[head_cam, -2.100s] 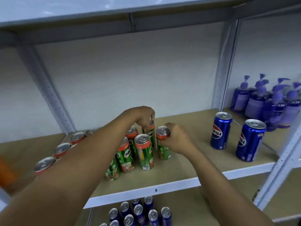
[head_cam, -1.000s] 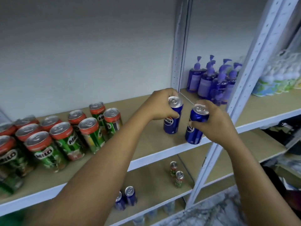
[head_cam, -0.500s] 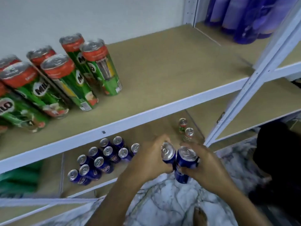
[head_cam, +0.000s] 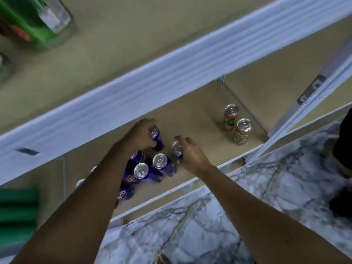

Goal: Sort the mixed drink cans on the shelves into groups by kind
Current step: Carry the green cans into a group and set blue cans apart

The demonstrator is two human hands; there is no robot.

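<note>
The landmark for all positions is the cluster of blue cans [head_cam: 150, 172] standing on the lower shelf [head_cam: 202, 119].

Far left of the cluster, at the frame edge, a blurred green mass [head_cam: 17, 216] is visible; what it is cannot be told. Above and left of the cluster, on the upper shelf [head_cam: 118, 35], a green can [head_cam: 38, 18] lies partly out of frame.

The left hand [head_cam: 138, 137] sits directly above the cluster, at its far side. Its fingers are curled around the top of one blue can [head_cam: 157, 139], gripping it near the rim. This can is upright and stands just beyond the cluster. Whether its base rests on the shelf cannot be told.

The right hand [head_cam: 190, 154] is just right of the cluster. Its fingers are closed around a second blue can [head_cam: 177, 149], whose silver top shows between thumb and fingers. This can is just beside the nearest cluster can; contact between them cannot be confirmed.

Well to the right of the cluster, on the same shelf, two green-and-red cans [head_cam: 237, 124] stand upright, close together, near the white upright post [head_cam: 304, 103].

Below the cluster, in front of the shelf edge, lies the marble-patterned floor [head_cam: 190, 231].
</note>
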